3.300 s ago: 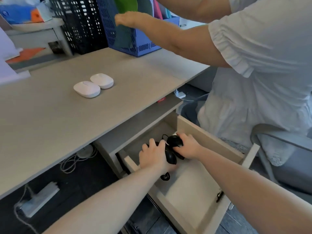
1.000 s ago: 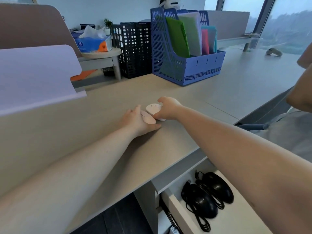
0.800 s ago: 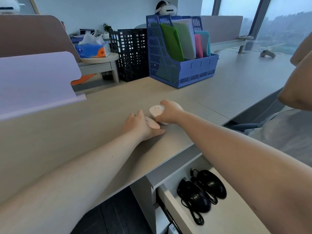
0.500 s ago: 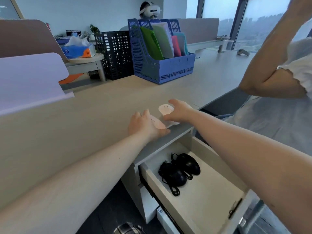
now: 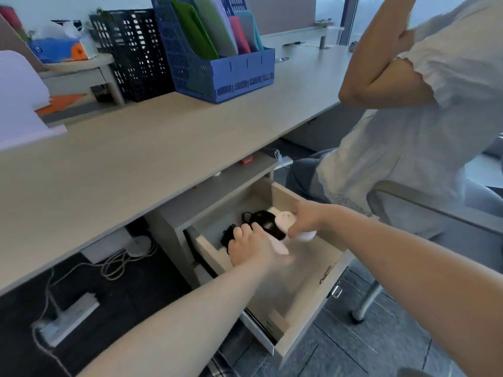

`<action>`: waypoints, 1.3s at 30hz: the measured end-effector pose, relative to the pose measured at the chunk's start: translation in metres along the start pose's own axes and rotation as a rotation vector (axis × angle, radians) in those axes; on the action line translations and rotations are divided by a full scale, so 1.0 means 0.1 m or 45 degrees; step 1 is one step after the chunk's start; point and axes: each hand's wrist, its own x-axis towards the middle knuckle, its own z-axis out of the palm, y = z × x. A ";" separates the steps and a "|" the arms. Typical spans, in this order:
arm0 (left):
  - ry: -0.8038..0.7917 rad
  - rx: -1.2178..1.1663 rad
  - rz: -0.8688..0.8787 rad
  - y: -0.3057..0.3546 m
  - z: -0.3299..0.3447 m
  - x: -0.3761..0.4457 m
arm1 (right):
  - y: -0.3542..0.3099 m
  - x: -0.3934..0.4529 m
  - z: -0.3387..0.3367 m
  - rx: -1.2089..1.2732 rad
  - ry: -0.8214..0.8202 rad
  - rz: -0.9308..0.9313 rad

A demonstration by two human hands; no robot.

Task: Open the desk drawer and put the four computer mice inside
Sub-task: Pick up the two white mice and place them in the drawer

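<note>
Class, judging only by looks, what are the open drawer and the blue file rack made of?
Drawer: seems wood-look board with a pale matt finish; its flat panels show square-cut edges. File rack: looks like moulded plastic, uniformly blue, with perforated grid walls.

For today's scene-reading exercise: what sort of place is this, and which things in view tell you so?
Most likely a shared office. A long desk carries a blue file rack of folders, an open desk drawer sits below, and another person sits alongside in an office chair.
</note>
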 end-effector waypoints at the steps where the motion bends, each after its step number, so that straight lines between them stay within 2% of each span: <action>1: -0.004 -0.003 0.003 0.00 0.09 -0.01 | 0.04 0.03 0.04 -0.014 -0.024 0.006; 13: -0.172 -0.014 -0.003 0.09 0.64 0.14 | 0.32 0.43 0.55 -0.188 -0.191 -0.025; 20: -0.318 -0.011 -0.006 0.09 0.77 0.21 | 0.32 0.59 0.64 -0.238 -0.114 -0.092; 28: -0.329 0.030 0.000 0.09 0.77 0.21 | 0.38 0.61 0.64 -0.227 -0.088 -0.081; 31: -0.298 0.057 0.039 0.08 0.70 0.19 | 0.36 0.53 0.58 -0.188 0.009 -0.061; 34: -0.228 -0.022 0.113 0.05 0.52 0.21 | 0.35 0.40 0.45 -0.163 0.233 -0.017; 39: -0.006 -0.050 0.176 0.08 -0.09 0.30 | 0.48 -0.08 0.15 -0.107 0.555 0.394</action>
